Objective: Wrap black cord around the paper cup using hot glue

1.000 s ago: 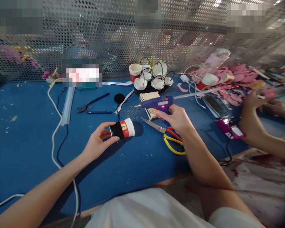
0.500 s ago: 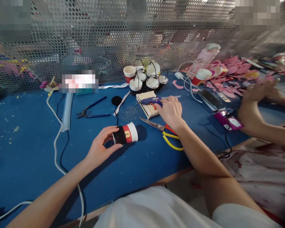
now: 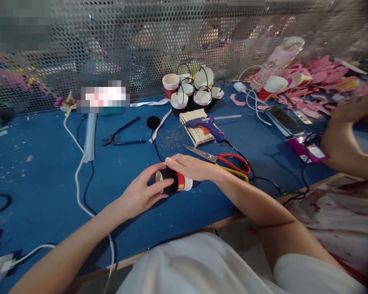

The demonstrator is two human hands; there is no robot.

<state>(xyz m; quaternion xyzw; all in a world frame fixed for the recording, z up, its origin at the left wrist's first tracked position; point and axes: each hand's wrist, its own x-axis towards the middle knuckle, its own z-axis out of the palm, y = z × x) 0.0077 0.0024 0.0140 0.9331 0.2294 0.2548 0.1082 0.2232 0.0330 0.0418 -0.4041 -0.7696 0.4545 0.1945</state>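
Observation:
A small paper cup (image 3: 179,182), black, red and white, lies on its side on the blue table (image 3: 43,171). My left hand (image 3: 142,192) grips its black end with thumb and fingers curled round it. My right hand (image 3: 192,167) rests on top of the cup, fingers stretched flat over it. The blue glue gun (image 3: 209,125) lies unheld on a stack of wooden sticks (image 3: 194,126) behind the cup. Red and yellow scissors (image 3: 225,160) lie just right of my right hand.
Several white cups with black wire handles (image 3: 191,92) stand at the back by the perforated metal screen. Blue pliers (image 3: 121,136) and white cables (image 3: 79,163) lie to the left. Another person's arm (image 3: 345,141), a phone (image 3: 284,120) and pink cutouts (image 3: 309,90) fill the right side.
My right hand let go of the glue gun, which now lies on the sticks, and came down onto the cup. The left hand keeps hold of the cup.

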